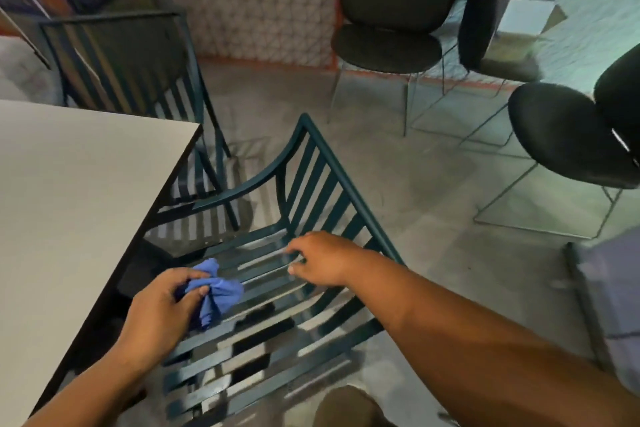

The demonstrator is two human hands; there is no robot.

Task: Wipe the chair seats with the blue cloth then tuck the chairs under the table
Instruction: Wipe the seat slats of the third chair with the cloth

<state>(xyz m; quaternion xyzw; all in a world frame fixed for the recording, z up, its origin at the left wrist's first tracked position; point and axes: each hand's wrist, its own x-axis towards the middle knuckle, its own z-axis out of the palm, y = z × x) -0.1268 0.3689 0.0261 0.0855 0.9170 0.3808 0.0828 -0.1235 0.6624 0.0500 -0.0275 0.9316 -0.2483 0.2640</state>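
While bunching in the fingers, blue cloth (216, 291): lying on the slatted seat of the near teal chair (277, 288).
Left hand (162, 308): closing around the cloth.
Right hand (320, 258): loosely spread, holding nothing, fingertips touching the seat slats.
Bench (69, 201): standing left of the chair.
Second teal chair (138, 73): sitting at the bench's far end.

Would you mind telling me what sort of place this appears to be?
Probably a café or canteen seating area: a pale table with teal slatted chairs, stacked black chairs by the tiled wall, and a bare concrete floor.
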